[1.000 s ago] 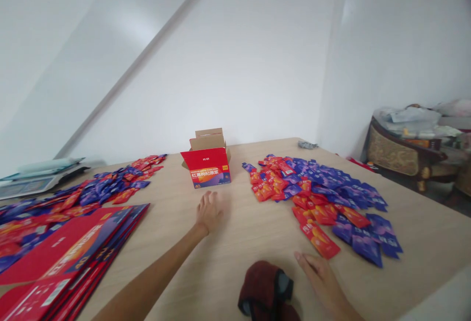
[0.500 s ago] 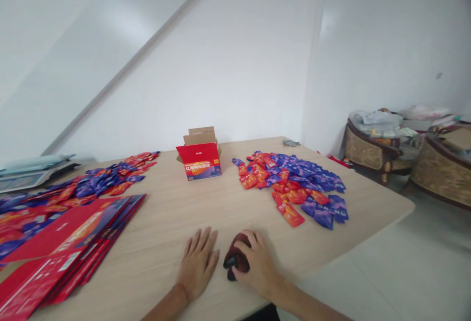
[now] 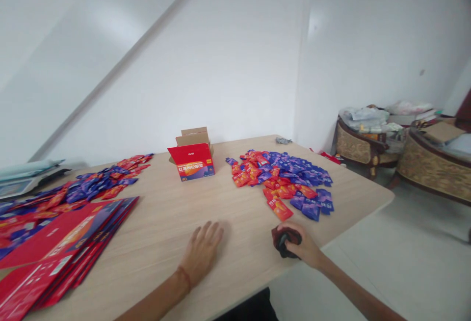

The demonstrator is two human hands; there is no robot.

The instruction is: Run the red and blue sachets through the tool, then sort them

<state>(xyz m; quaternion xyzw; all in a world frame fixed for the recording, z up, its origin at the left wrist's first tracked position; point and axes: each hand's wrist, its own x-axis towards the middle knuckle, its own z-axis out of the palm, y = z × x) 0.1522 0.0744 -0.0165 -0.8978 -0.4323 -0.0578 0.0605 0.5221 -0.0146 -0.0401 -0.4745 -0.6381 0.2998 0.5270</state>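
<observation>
My left hand (image 3: 201, 251) lies flat and open on the wooden table (image 3: 235, 223), fingers stretched toward an open red carton (image 3: 192, 161) that stands upright farther back. My right hand (image 3: 302, 249) is closed around a dark red and black cloth bundle (image 3: 284, 240) near the table's front right edge. Just beyond that hand spreads a pile of red and purple sachets (image 3: 285, 178).
A stack of flattened red cartons (image 3: 59, 247) lies at the front left, with another spread of red and purple sachets (image 3: 88, 186) behind it. A scale (image 3: 25, 178) sits at the far left. Upholstered chairs (image 3: 405, 156) loaded with clutter stand on the floor to the right.
My right hand has carried the dark cloth bundle rightward toward the table's edge. My left hand drew back from near the carton and stays flat. The view swung right.
</observation>
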